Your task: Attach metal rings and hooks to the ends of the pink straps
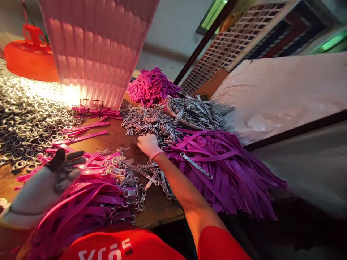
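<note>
My left hand (pixel 58 173), in a grey glove with dark fingertips, is held open over a heap of pink straps (pixel 89 195). Silver chain-like links with ringed ends (pixel 127 180) are attached at the right ends of these straps. My right hand (pixel 149 145), in a white glove, is closed at the edge of a pile of loose silver links (pixel 148 119). Its curled fingers hide whatever may be between them. A few more links lie below the right wrist. One single link (pixel 196 166) rests on the purple straps (pixel 217 155) beside my right forearm.
Many metal rings (pixel 35 122) are heaped at the left under an orange lamp (pixel 31 59). A translucent ribbed panel (pixel 97 47) stands behind the wooden table (pixel 94 146). A shallow container (pixel 176 119) holds more links. Another purple strap bundle (pixel 153 86) lies farther back.
</note>
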{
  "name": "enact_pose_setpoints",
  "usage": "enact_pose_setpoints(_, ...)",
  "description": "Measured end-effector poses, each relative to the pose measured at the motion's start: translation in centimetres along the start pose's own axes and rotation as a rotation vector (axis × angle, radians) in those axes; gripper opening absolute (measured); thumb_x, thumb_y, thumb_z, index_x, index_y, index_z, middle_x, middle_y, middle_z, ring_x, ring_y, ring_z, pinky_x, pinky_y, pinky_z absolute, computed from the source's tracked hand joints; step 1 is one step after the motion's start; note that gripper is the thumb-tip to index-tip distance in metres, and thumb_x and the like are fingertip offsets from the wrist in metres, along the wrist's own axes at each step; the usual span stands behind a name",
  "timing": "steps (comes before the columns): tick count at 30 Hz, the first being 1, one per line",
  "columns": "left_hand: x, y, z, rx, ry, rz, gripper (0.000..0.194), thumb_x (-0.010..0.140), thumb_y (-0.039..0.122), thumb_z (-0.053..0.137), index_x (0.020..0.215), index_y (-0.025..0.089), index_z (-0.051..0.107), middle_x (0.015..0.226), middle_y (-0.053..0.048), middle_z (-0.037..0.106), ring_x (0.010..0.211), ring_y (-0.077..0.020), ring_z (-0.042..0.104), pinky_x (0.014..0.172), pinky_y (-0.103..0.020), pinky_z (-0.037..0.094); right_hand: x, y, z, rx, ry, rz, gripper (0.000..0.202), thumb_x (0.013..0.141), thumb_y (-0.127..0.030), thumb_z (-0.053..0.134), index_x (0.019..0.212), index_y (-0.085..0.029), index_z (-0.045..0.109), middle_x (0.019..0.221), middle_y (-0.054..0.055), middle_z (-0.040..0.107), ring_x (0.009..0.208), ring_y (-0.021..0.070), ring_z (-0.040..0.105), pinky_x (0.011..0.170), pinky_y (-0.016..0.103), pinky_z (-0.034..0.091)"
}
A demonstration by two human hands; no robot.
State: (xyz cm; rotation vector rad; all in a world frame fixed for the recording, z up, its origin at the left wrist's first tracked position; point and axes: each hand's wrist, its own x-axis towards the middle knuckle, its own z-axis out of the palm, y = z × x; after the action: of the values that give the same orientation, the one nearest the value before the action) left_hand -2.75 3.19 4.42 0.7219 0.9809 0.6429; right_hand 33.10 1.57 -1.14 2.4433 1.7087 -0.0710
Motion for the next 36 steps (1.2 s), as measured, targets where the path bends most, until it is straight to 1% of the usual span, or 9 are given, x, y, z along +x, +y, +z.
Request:
enact_pose_setpoints(3, 0.3, 0.0, 1.8, -0.220, -0.069, -0.190, 0.058, 0.101, 0.055, 0.037, 0.112, 0.012, 0.073, 0.120, -0.017, 0.070, 0.071, -0.0138, 0.067, 0.048, -0.019, 0.053, 2.2, -0.4, 2.5, -0.093, -0.063, 0.061, 0.032, 0.093, -0.030, 0.060, 0.107, -0.005, 0.074, 0.114, 0.023, 0.071, 0.115, 0.0298, 0.058, 0.094, 0.040, 0.036)
enact_pose_setpoints(5, 0.5, -0.4, 1.7, -0.278, -0.133, -0.196, 0.050, 0.100, 0.050, 0.046, 0.113, 0.011, 0.073, 0.124, -0.019, 0.068, 0.081, -0.0180, 0.070, 0.055, -0.022, 0.057, 2.4, -0.6, 3.8, -0.130, -0.080, 0.070, 0.032, 0.094, -0.030, 0.058, 0.105, -0.004, 0.074, 0.111, 0.023, 0.071, 0.115, 0.0305, 0.059, 0.093, 0.040, 0.036)
enact_pose_setpoints(8, 0.6, -2.0, 0.9, -0.269, -0.199, -0.102, 0.031, 0.086, 0.027, 0.068, 0.111, 0.010, 0.074, 0.125, -0.018, 0.068, 0.091, -0.0215, 0.071, 0.060, -0.022, 0.057, 1.8, -0.2, 4.9, -0.147, -0.048, 0.059, 0.033, 0.096, -0.030, 0.054, 0.109, -0.006, 0.073, 0.112, 0.024, 0.071, 0.115, 0.0317, 0.058, 0.090, 0.039, 0.035)
enact_pose_setpoints(10, 0.5, -3.3, 0.6, -0.222, -0.234, -0.036, 0.035, 0.076, 0.017, 0.074, 0.110, 0.009, 0.074, 0.113, -0.018, 0.072, 0.083, -0.0188, 0.071, 0.054, -0.018, 0.051, 1.3, 0.0, 5.2, -0.144, -0.014, 0.068, 0.034, 0.096, -0.031, 0.053, 0.114, -0.009, 0.071, 0.114, 0.023, 0.070, 0.115, 0.0319, 0.058, 0.088, 0.038, 0.035)
enact_pose_setpoints(16, -1.2, -5.2, 0.9, -0.023, -0.187, 0.214, 0.032, 0.081, 0.029, 0.071, 0.107, 0.013, 0.062, 0.087, -0.010, 0.074, 0.049, -0.0071, 0.054, 0.039, -0.016, 0.032, 0.3, -0.5, 5.1, -0.054, 0.023, 0.085, 0.029, 0.093, -0.023, 0.053, 0.114, -0.016, 0.072, 0.112, 0.016, 0.073, 0.110, 0.0275, 0.061, 0.087, 0.035, 0.036)
enact_pose_setpoints(23, -1.9, -6.7, 0.0, 0.105, -0.057, 0.362, 0.036, 0.078, 0.039, 0.079, 0.096, 0.016, 0.059, 0.066, -0.002, 0.067, 0.046, -0.0073, 0.049, 0.042, -0.018, 0.032, -4.4, -3.5, 1.0, 0.250, 0.076, -0.098, 0.040, 0.102, -0.025, 0.031, 0.125, -0.015, 0.062, 0.108, 0.009, 0.073, 0.096, 0.0183, 0.067, 0.082, 0.026, 0.047)
enact_pose_setpoints(28, -2.9, -6.7, 1.3, -0.059, -0.084, 0.311, 0.030, 0.075, 0.036, 0.075, 0.087, 0.016, 0.056, 0.070, 0.000, 0.066, 0.054, -0.0087, 0.054, 0.046, -0.017, 0.037, -12.2, -8.6, -3.4, 0.678, 0.298, -0.507, 0.029, 0.101, -0.029, 0.045, 0.124, -0.021, 0.059, 0.114, 0.006, 0.070, 0.102, 0.0182, 0.065, 0.090, 0.029, 0.048)
enact_pose_setpoints(31, -3.3, -6.8, 1.9, -0.064, -0.162, 0.266, 0.021, 0.078, 0.032, 0.069, 0.083, 0.016, 0.056, 0.065, 0.002, 0.060, 0.051, -0.0066, 0.047, 0.045, -0.016, 0.032, -14.8, -11.1, -5.4, 0.583, 0.322, -0.692, 0.033, 0.097, -0.019, 0.049, 0.129, -0.021, 0.057, 0.111, 0.008, 0.068, 0.099, 0.0203, 0.062, 0.086, 0.032, 0.048)
enact_pose_setpoints(36, -3.1, -7.3, 1.9, 0.009, -0.353, 0.159, 0.019, 0.078, 0.031, 0.067, 0.084, 0.013, 0.064, 0.066, 0.002, 0.052, 0.051, -0.0057, 0.039, 0.046, -0.018, 0.028, -14.6, -12.1, -6.6, 0.296, 0.240, -0.949, 0.027, 0.096, -0.016, 0.050, 0.119, -0.023, 0.063, 0.108, 0.008, 0.067, 0.095, 0.0215, 0.058, 0.081, 0.032, 0.043)
